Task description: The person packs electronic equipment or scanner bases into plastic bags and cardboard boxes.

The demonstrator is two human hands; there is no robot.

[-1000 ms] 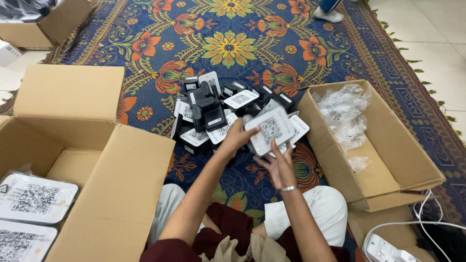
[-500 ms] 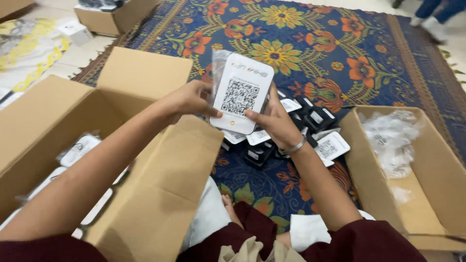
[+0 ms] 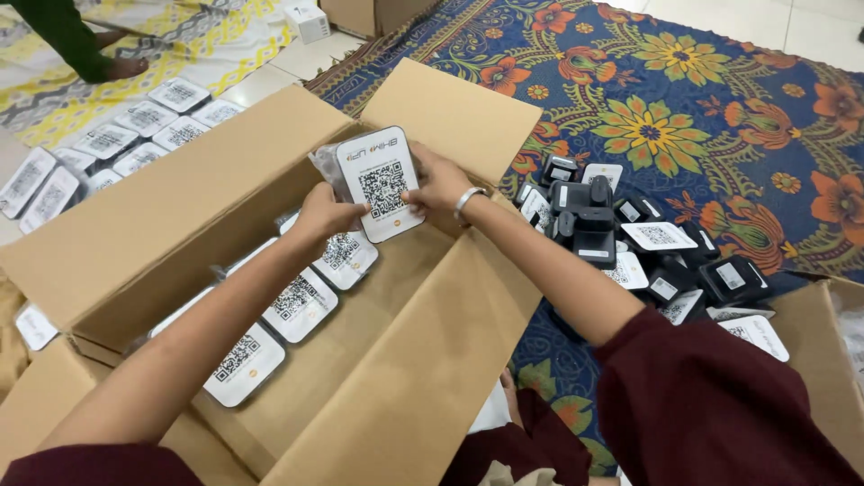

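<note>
Packets lie in the box; devices right.

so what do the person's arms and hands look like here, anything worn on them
Both hands are bare, no gloves. The left hand has nothing on its wrist or fingers that shows. The right hand has a plain silver-coloured metal bangle around the wrist. Both forearms are uncovered, with loose dark maroon cloth sleeves pushed up near the elbows. No rings can be made out.

I see a white device with a black square code pattern, a plain brown cardboard box, a blue floral rug with orange and yellow flowers, and maroon sleeves.
</note>
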